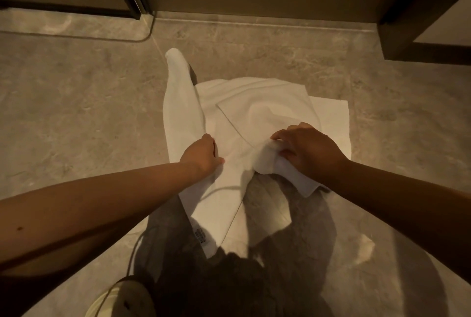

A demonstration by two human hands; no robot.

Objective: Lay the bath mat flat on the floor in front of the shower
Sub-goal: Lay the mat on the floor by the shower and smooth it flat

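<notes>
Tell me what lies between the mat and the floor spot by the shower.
Nothing visible. Both hands, left hand and right hand, grip the crumpled bath mat; the stone floor toward the shower threshold is bare.

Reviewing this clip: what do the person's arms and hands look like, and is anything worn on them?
Both forearms are bare to the edge of the picture, with no sleeves in view. The left hand and the right hand wear no gloves, and no rings, watch or bracelet show. The left forearm has one small dark mark near the frame's left edge. Nails are too blurred to judge.
</notes>
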